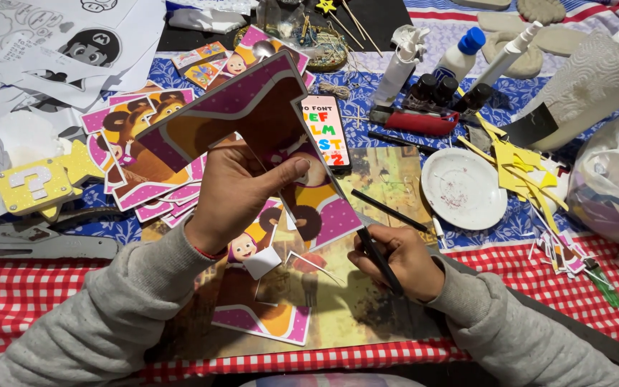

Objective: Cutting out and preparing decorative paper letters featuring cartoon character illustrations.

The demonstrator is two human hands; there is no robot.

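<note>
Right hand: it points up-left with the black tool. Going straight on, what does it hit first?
Probably the printed cartoon sheet the left hand holds up; the right hand has its black tool tip at the sheet's lower edge. Depth is unclear.

Phone (326,131) flat near table centre, screen lit white with coloured lettering, partly covered by a held pink cutout. White bottle (460,56) with blue cap and two dark bottles (435,89) toward far edge, right of centre. White tube (399,68) just left of them. Clear plastic bag (610,183) at right edge. Yellow block (31,185) with white symbol near left edge.
</note>
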